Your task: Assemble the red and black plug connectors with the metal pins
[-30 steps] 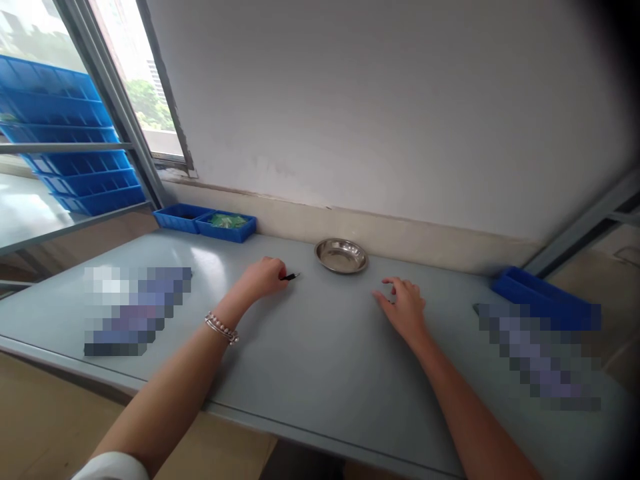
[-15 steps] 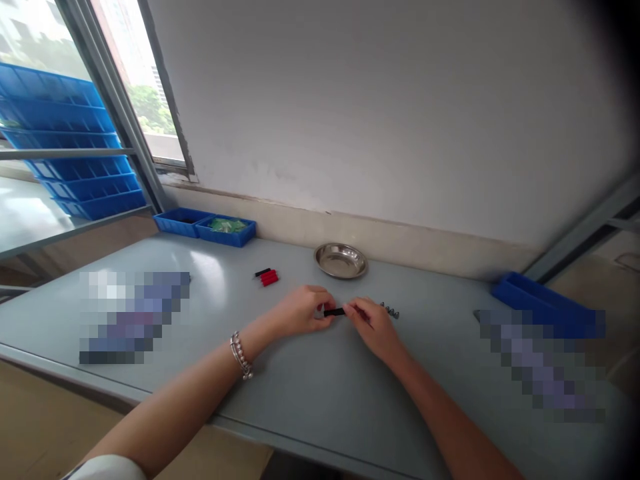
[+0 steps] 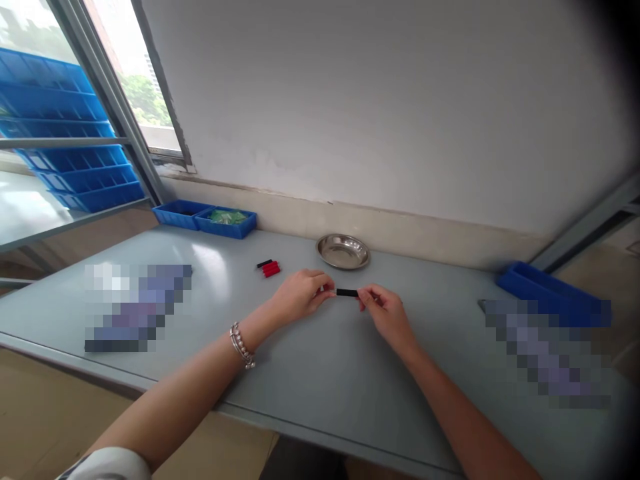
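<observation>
A short black rod (image 3: 347, 293) is held level between my two hands, over the middle of the grey table (image 3: 320, 387). The fingers of my left hand (image 3: 305, 293) pinch its left end, and those of my right hand (image 3: 387, 310) are closed on its right end. Beyond my left hand, several red pieces (image 3: 271, 269) lie side by side with a black piece (image 3: 264, 264) behind them. A round metal dish (image 3: 343, 252) sits past my hands near the wall.
Two blue bins (image 3: 226, 223) stand at the back left, one with green packets (image 3: 227, 217) in it. Another blue bin (image 3: 550, 290) is at the right edge. Stacked blue trays (image 3: 85, 160) fill a left shelf. Pixelated patches cover items on both sides.
My right hand has shifted right along the black rod, and more of the rod shows between my hands. The small dark coiled pieces seen behind my right hand are no longer visible.
</observation>
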### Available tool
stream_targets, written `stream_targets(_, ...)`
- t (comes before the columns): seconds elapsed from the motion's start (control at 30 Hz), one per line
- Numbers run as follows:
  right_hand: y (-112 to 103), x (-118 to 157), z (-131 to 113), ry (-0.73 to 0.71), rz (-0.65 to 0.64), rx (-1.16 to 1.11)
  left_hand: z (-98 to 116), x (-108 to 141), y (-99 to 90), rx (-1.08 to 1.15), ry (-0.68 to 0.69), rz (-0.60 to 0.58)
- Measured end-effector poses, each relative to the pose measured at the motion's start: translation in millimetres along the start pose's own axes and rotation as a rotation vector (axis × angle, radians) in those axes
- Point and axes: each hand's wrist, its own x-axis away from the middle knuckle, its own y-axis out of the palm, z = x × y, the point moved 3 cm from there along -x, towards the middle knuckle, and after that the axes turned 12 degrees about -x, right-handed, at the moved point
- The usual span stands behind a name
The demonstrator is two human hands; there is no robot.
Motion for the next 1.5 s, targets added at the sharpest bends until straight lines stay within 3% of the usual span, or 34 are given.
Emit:
stream_targets(0.3,-3.3,-1.4,-1.7,-0.128,0.026,0.103,-1.2,-1.6,3.8,0.047,-0.048,-0.047)
stream_targets(0.47,-3.2,-4.0,6.0,-0.009,0.001,0.0,-5.4,-2.0,10.1,0.2,-0.098,-0.082)
stream_targets(0.6,-1.1,-2.8,5.4,0.086,-0.022,-0.077,-3.4,-0.9,14.9,0.233,-0.072,-0.018)
stream_targets(0.73,0.5,0.1,-0.1,0.1,-0.031,-0.118,1.6,-0.7,12.9,0.187,-0.034,0.026)
stream_targets(1.0,-0.7,-1.2,2.0,0.071,0.004,-0.189,3.8,-1.3,10.7,0.206,-0.059,-0.051)
stream_targets(1.27,8.6,-1.3,8.0,0.282,-0.058,-0.386,4.5,-1.1,11.8,0.156,0.028,0.012)
stream_targets(1.5,6.4,-0.5,9.1,0.23,-0.073,-0.378,5.4,-0.8,11.8,0.099,0.024,-0.01)
